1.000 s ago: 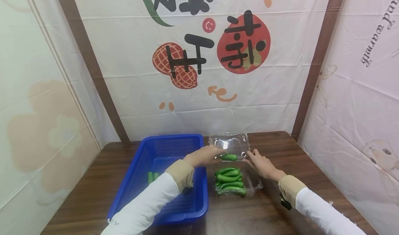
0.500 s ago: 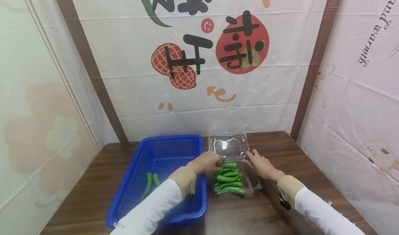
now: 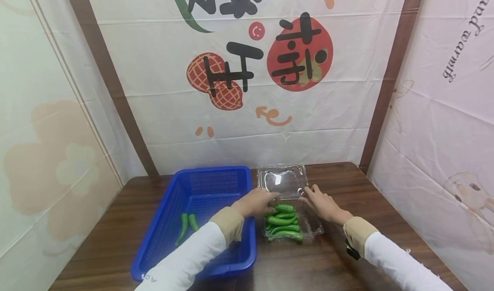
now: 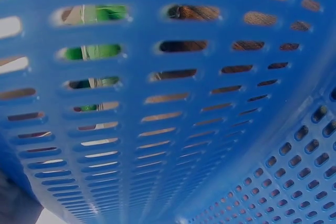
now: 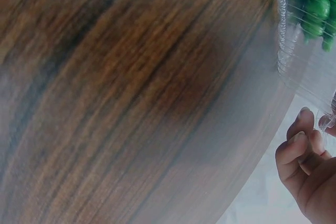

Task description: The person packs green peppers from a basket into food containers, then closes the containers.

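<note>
A clear plastic clamshell box (image 3: 311, 225) lies on the table with its lid (image 3: 287, 181) folded back. Several green chili peppers (image 3: 283, 220) lie side by side in its base, toward the left. My left hand (image 3: 254, 202) reaches over the basket's right rim and holds the left end of a pepper (image 3: 284, 208) at the back of that row; its fingertips are partly hidden. At the box's right side, my right hand (image 3: 325, 205) pinches the plastic edge near the hinge. In the right wrist view, curled fingers (image 5: 294, 153) meet the clear edge.
A blue slotted basket (image 3: 154, 235) stands left of the box, with two green peppers (image 3: 183, 227) visible inside. Its wall (image 4: 142, 82) fills the left wrist view. Brown wooden table (image 3: 359, 192) extends right of the box; printed cloth walls (image 3: 239, 145) surround it.
My left hand has lowered the pepper from over the hinge toward me, down against the row in the box base. The right hand stays at the box edge.
</note>
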Demonstrator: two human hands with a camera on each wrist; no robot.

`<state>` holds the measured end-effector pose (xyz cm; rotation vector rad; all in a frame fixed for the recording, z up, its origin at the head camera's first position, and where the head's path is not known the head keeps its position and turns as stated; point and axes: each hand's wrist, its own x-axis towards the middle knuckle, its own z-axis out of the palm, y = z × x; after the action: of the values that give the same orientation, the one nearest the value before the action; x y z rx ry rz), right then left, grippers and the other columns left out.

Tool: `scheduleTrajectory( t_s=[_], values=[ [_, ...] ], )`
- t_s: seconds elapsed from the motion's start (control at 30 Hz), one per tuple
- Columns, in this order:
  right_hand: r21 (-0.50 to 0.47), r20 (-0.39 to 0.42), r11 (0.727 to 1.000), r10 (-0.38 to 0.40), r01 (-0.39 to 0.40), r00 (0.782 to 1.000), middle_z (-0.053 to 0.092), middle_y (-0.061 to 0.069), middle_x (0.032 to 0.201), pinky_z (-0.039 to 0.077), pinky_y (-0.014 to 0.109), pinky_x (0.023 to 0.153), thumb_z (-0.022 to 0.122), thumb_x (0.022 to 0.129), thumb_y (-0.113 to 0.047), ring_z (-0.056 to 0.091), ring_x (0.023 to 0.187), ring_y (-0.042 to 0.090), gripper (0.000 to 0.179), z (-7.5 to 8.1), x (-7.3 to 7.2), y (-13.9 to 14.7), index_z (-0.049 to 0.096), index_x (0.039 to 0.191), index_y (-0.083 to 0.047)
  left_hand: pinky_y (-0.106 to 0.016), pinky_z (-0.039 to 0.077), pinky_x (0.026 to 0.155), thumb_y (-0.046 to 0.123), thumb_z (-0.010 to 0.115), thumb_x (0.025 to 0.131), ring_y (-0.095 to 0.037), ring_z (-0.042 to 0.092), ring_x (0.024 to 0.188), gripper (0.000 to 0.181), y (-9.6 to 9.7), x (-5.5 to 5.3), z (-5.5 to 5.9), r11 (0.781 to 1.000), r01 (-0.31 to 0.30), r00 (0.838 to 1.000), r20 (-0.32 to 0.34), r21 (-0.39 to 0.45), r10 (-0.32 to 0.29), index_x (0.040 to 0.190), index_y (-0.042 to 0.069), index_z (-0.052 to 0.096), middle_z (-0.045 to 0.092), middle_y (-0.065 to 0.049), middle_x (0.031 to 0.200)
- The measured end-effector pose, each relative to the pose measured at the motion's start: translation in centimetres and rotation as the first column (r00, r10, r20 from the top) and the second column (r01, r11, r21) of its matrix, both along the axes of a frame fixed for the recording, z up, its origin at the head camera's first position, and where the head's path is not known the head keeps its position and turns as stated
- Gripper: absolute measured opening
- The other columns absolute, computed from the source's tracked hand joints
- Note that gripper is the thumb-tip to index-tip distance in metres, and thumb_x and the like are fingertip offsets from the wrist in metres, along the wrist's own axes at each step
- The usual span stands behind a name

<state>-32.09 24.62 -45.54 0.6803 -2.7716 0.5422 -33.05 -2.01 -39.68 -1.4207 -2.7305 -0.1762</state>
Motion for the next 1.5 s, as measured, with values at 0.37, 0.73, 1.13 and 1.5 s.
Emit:
scheduleTrajectory(
  t_s=[0.37, 0.73, 1.13, 1.5],
  values=[
    [-0.002, 0.004, 1.0, 0.003, -0.003, 1.0, 0.041, 0.007, 0.087, 0.038, 0.033, 0.044, 0.054, 0.103, -0.028, 0.045, 0.052, 0.015, 0.018, -0.4, -0.39, 0.09, 0.05, 0.106, -0.011, -0.029, 0.051, 0.07, 0.017, 0.076, 0.086, -0.016, 0.065, 0.077, 0.017, -0.25, -0.1, -0.26, 0.997, 0.057, 0.998, 0.001, 0.055, -0.057, 0.099, 0.014, 0.066, 0.07, 0.0, 0.086],
    [-0.003, -0.005, 1.0, 0.007, -0.007, 1.0, 0.04, 0.007, 0.086, 0.039, 0.034, 0.044, 0.056, 0.102, -0.024, 0.046, 0.054, 0.016, 0.016, -0.25, -0.28, 0.03, 0.05, 0.106, -0.01, -0.025, 0.051, 0.079, 0.004, 0.067, 0.089, -0.012, 0.067, 0.085, 0.017, -0.43, 0.19, 0.12, 0.992, 0.121, 0.993, 0.005, 0.043, -0.121, 0.098, 0.014, 0.077, 0.074, 0.004, 0.095],
    [0.01, -0.012, 1.0, -0.006, 0.006, 1.0, 0.042, 0.007, 0.087, 0.04, 0.035, 0.044, 0.055, 0.102, -0.028, 0.047, 0.053, 0.017, 0.019, -0.26, -0.46, 0.1, 0.051, 0.107, -0.01, -0.02, 0.048, 0.075, -0.018, 0.058, 0.07, -0.007, 0.065, 0.081, 0.051, -0.42, -0.07, 0.02, 0.994, 0.109, 0.993, 0.048, 0.033, -0.11, 0.102, 0.017, 0.077, 0.073, 0.006, 0.093],
    [0.002, -0.003, 1.0, -0.007, 0.007, 1.0, 0.041, 0.007, 0.087, 0.041, 0.035, 0.045, 0.056, 0.102, -0.027, 0.048, 0.055, 0.017, 0.017, -0.12, -0.32, -0.03, 0.051, 0.105, -0.012, -0.022, 0.049, 0.081, -0.011, 0.063, 0.077, -0.01, 0.067, 0.088, 0.038, -0.13, -0.07, 0.03, 0.998, 0.063, 0.997, 0.039, 0.012, -0.063, 0.103, 0.014, 0.076, 0.073, 0.005, 0.098]
  ],
)
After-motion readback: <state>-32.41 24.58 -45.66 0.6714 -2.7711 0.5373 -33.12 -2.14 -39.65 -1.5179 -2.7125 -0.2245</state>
